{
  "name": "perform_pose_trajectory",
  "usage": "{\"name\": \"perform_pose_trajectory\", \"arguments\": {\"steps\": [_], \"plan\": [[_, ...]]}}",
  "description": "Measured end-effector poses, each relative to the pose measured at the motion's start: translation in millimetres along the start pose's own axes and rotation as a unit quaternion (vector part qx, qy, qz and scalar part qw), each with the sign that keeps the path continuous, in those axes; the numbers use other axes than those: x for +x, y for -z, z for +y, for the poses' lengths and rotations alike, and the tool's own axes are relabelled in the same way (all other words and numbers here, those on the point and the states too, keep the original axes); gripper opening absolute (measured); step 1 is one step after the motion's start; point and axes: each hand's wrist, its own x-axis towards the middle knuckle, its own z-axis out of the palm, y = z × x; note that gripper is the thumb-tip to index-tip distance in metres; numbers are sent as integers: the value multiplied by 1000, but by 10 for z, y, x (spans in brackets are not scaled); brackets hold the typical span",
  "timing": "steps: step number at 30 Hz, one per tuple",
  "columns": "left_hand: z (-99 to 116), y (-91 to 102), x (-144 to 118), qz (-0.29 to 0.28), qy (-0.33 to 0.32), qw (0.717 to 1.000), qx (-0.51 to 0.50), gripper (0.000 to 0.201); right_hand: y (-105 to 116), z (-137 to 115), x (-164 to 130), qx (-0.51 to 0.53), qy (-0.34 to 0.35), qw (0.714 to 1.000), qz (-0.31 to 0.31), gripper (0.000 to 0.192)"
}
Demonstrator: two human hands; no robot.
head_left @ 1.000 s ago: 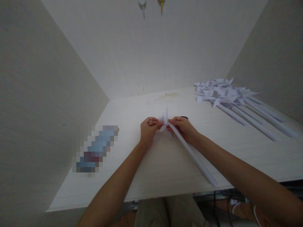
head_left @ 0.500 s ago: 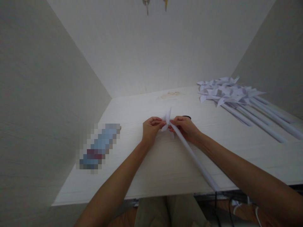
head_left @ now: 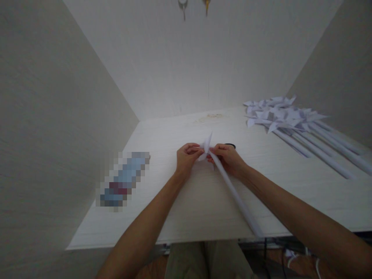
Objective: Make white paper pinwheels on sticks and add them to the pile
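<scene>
Both my hands meet over the middle of a white table [head_left: 186, 209]. My left hand [head_left: 186, 159] pinches the folded white paper head of a pinwheel [head_left: 207, 146]. My right hand [head_left: 229, 159] grips the top of its long rolled white paper stick [head_left: 236, 197], which slants down toward the table's near edge. A small dark object [head_left: 231, 146] peeks out just behind my right hand; most of it is hidden.
Several white paper pinwheels [head_left: 293, 124] with long sticks lie in a pile at the back right. A blurred blue and red object [head_left: 124, 180] lies on the table at the left. Pale walls enclose the table on three sides. Two small items [head_left: 194, 6] hang on the back wall.
My hands and the pinwheel have stayed almost where they were; the paper head has turned slightly. The view has shifted a little.
</scene>
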Motion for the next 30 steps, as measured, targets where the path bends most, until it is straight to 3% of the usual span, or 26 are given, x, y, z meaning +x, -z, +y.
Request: {"name": "perform_pose_trajectory", "arguments": {"steps": [6,11,14,20,22,24,27,30], "plan": [[61,-2,24,48,-50,998,4,27,28,86,46,-50,46,997,-19,23],[60,39,34,83,-110,989,45,32,23,142,38,-119,111,987,9,28],[85,46,-1,78,-143,983,80,34,-1,104,13,-101,94,990,17,23],[139,-6,-184,134,-203,954,175,22,-46,-29,-46,-25,81,995,60,21],[116,-46,-240,63,-154,971,173,21,-55,-51,-64,1,95,993,73,21],[84,-92,-284,-94,-52,983,151,33,-59,-58,-69,18,128,988,89,22],[54,-154,-344,-302,82,944,100,48,-52,-49,-47,41,190,974,116,23],[52,-198,-404,-375,141,915,53,42,-34,-31,-10,60,227,962,142,27]]}}
